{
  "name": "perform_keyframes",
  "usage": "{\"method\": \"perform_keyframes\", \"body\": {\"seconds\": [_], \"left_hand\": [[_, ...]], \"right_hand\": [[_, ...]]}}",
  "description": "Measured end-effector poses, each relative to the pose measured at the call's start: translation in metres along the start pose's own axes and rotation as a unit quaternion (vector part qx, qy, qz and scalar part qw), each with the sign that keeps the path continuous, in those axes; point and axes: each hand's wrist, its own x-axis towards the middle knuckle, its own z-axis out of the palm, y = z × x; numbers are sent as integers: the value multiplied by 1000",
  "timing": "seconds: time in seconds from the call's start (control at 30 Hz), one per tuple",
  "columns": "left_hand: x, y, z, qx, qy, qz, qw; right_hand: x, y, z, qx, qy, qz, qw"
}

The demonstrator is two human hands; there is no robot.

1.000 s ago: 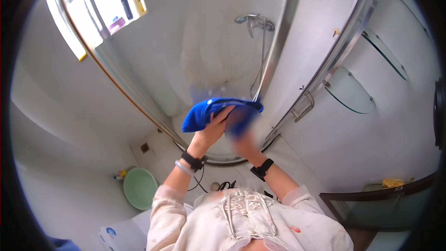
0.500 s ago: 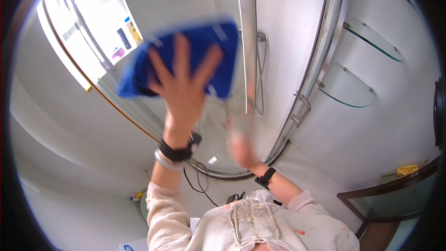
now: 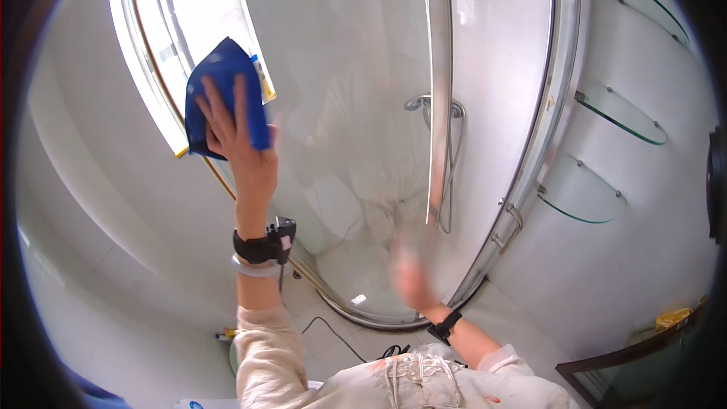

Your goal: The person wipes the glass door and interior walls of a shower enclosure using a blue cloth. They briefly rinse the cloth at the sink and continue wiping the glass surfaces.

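Note:
With fingers spread over it, my left hand holds a blue cloth up against the curved glass of a shower enclosure, beside the bright window. The cloth is folded to a peak at its top. A dark band and a pale ring circle that wrist. My right hand is raised low before the glass, near the vertical edge of the sliding door. Motion smears its fingers, and whether it holds anything is hidden in the blur. A black watch is on the right wrist.
A hand shower with its hose hangs behind the glass. Glass corner shelves stick out from the right wall, near a metal door handle. A black cable crosses the floor. Bottles stand by the window.
My left hand has moved left with the blue cloth, which now looks narrower. The view has shifted, so the enclosure and shelves sit lower and farther right. My right hand stays blurred.

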Motion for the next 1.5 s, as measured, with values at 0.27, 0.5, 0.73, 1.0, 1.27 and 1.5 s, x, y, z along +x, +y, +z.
{"method": "perform_keyframes", "body": {"seconds": [0.27, 0.5, 0.73, 1.0, 1.27, 1.5], "left_hand": [[-111, 93, 2, 86, -238, 413, 875], [41, 38, -12, 24, -61, 166, 984], [21, 3, 16, 85, 102, -28, 991], [-8, 59, -14, 3, -117, 322, 939], [45, -32, -10, -5, 54, -100, 993], [-26, 56, 0, 8, -143, 239, 960]], "right_hand": [[-6, -12, -14, 37, -71, 13, 997], [-9, 4, 1, -88, 41, -85, 992], [12, -27, -17, 66, 81, -45, 993], [6, -18, -14, 51, 82, -84, 992], [0, -11, -8, 46, 28, -78, 995], [-10, 5, -2, -156, -1, -84, 984]]}}
